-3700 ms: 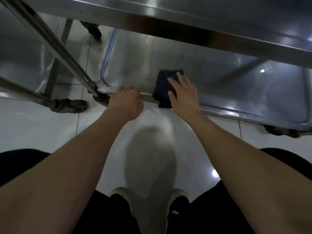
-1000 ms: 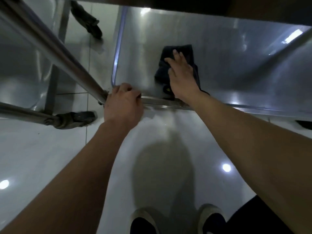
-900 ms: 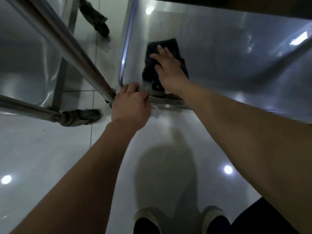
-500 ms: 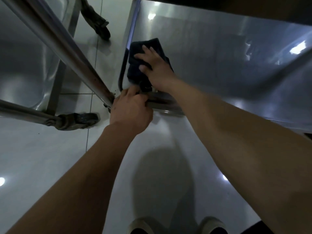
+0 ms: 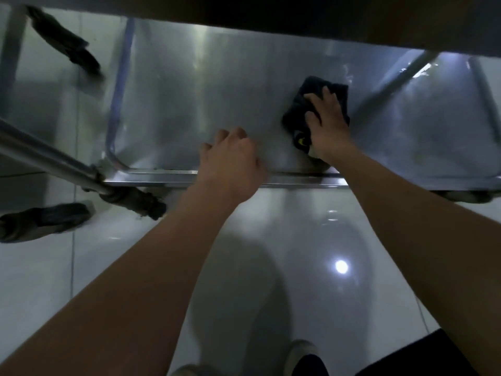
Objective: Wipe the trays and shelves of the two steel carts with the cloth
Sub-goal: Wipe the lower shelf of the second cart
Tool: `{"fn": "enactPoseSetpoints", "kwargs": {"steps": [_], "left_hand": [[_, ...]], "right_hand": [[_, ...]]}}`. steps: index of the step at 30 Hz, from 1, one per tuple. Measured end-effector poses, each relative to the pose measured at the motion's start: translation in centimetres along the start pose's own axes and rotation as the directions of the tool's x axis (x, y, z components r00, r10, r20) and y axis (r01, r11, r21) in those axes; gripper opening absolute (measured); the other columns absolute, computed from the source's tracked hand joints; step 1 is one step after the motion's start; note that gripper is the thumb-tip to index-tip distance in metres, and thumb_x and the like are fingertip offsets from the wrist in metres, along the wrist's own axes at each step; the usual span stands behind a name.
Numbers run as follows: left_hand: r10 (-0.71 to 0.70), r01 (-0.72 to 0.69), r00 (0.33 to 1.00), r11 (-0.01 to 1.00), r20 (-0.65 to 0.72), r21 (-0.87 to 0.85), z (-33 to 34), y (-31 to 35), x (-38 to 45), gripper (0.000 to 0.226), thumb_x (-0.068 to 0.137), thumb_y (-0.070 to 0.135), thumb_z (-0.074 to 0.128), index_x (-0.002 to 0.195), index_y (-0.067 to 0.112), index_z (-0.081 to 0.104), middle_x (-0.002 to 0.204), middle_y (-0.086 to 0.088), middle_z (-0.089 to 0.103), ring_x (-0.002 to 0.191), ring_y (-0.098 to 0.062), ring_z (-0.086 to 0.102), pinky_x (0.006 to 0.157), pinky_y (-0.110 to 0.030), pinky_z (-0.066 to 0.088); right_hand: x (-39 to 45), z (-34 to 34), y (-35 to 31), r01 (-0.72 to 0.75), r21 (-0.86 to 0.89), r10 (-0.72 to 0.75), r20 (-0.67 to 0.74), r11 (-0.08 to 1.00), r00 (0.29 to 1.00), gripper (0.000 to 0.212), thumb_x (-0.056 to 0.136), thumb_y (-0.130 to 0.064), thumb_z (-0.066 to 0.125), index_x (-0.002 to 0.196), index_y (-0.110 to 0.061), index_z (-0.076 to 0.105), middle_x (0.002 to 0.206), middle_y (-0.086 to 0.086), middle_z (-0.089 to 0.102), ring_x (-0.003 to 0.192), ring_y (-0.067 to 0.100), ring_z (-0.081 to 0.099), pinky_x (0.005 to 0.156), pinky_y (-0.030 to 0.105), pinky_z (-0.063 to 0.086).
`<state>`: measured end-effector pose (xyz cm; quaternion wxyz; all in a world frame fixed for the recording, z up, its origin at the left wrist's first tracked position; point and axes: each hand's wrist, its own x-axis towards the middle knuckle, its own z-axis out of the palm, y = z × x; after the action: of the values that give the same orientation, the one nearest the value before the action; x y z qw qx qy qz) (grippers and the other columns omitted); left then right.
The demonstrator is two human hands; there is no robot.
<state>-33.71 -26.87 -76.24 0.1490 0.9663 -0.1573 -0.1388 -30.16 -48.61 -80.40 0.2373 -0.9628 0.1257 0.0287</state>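
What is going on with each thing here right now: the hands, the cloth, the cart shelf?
Right hand: flat, fingers spread, pressing the cloth down.
Cloth: dark, bunched, lying on the bottom shelf.
Left hand: loosely curled over the shelf's front rim.
Bottom shelf: steel, shiny, streaked.
Caster wheel: resting on the tiled floor.

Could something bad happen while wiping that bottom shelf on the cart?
Maybe. The cart stands on caster wheels, so it might roll as the left hand leans on the shelf rim. The upper tray hangs just overhead and could bump the head. The right hand only presses the cloth, which could bunch up.
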Motion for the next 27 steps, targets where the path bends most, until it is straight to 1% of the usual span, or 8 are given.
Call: {"fn": "enactPoseSetpoints", "kwargs": {"steps": [4,9,13,16,19,22,24,27], "left_hand": [[-0.057,0.055,0.995,0.998,0.076,0.034,0.8,1.4,0.5,0.034,0.092,0.035,0.049,0.119,0.024,0.067,0.131,-0.003,0.049,0.128,-0.032,0.038,0.100,-0.054,0.037],[-0.024,0.018,0.996,0.998,0.088,0.068,1.3,0.5,0.2,0.034,0.091,0.042,0.049,0.120,0.034,0.064,0.133,-0.002,0.045,0.136,-0.032,0.034,0.104,-0.059,0.036],[-0.017,0.020,0.999,0.998,0.042,-0.059,0.3,-0.6,0.2,0.028,0.092,0.040,0.051,0.112,0.030,0.069,0.127,-0.001,0.055,0.125,-0.031,0.050,0.101,-0.052,0.043],[-0.146,0.135,0.985,0.984,-0.088,-0.115,-0.9,-2.7,-0.3,0.036,0.093,0.032,0.053,0.125,0.027,0.067,0.135,-0.002,0.056,0.126,-0.030,0.048,0.104,-0.047,0.040],[-0.270,0.264,0.949,0.963,-0.165,-0.058,-1.9,-6.0,-1.5,0.034,0.093,0.030,0.050,0.120,0.026,0.069,0.130,-0.002,0.057,0.124,-0.030,0.044,0.105,-0.050,0.034],[-0.296,0.303,0.944,0.952,-0.147,0.030,-1.8,-8.8,-2.9,0.027,0.092,0.030,0.047,0.104,0.029,0.072,0.119,0.001,0.059,0.118,-0.030,0.048,0.106,-0.059,0.032],[-0.243,0.250,0.963,0.967,-0.121,0.046,-1.3,-9.7,-3.6,0.026,0.094,0.033,0.046,0.106,0.029,0.070,0.117,0.002,0.058,0.117,-0.031,0.049,0.103,-0.064,0.036],[-0.201,0.206,0.977,0.975,-0.074,0.084,-1.1,-10.0,-3.7,0.030,0.095,0.036,0.044,0.115,0.026,0.065,0.125,-0.002,0.054,0.123,-0.031,0.046,0.099,-0.064,0.039]], "right_hand": [[-0.8,-1.7,3.6,-0.049,0.063,0.052,-0.052,0.997,0.997,0.049,0.104,-0.026,0.039,0.153,-0.018,0.036,0.164,0.018,0.013,0.151,0.038,0.009,0.123,0.052,0.014],[0.2,-1.1,2.3,-0.093,-0.113,0.088,-0.049,0.989,0.995,0.044,0.107,-0.027,0.033,0.151,-0.025,0.035,0.167,0.007,0.006,0.154,0.026,0.004,0.122,0.042,0.019],[1.2,0.5,-1.1,0.039,-0.104,-0.040,-0.003,0.994,0.999,0.043,0.107,-0.027,0.035,0.150,-0.025,0.038,0.167,0.006,0.010,0.154,0.027,0.007,0.121,0.041,0.018],[1.9,2.0,-4.4,0.110,-0.097,-0.105,0.053,0.989,0.993,0.043,0.108,-0.029,0.032,0.151,-0.027,0.036,0.168,0.004,0.008,0.154,0.026,0.005,0.121,0.041,0.018],[2.4,3.1,-7.3,0.143,-0.062,-0.136,0.106,0.988,0.985,0.045,0.109,-0.029,0.031,0.153,-0.028,0.033,0.168,0.000,0.004,0.154,0.022,0.000,0.121,0.042,0.013],[2.6,4.6,-10.7,0.206,-0.053,-0.198,0.130,0.977,0.972,0.046,0.108,-0.027,0.033,0.154,-0.028,0.031,0.168,-0.001,0.003,0.154,0.021,0.000,0.122,0.040,0.013],[3.0,5.9,-13.4,0.251,-0.050,-0.240,0.167,0.967,0.956,0.047,0.108,-0.028,0.033,0.155,-0.029,0.029,0.168,-0.002,0.002,0.154,0.020,-0.001,0.122,0.040,0.011],[3.7,7.9,-18.1,0.327,-0.014,-0.314,0.245,0.945,0.917,0.047,0.108,-0.030,0.032,0.155,-0.031,0.027,0.168,-0.003,-0.001,0.154,0.019,-0.004,0.124,0.039,0.007]]}}
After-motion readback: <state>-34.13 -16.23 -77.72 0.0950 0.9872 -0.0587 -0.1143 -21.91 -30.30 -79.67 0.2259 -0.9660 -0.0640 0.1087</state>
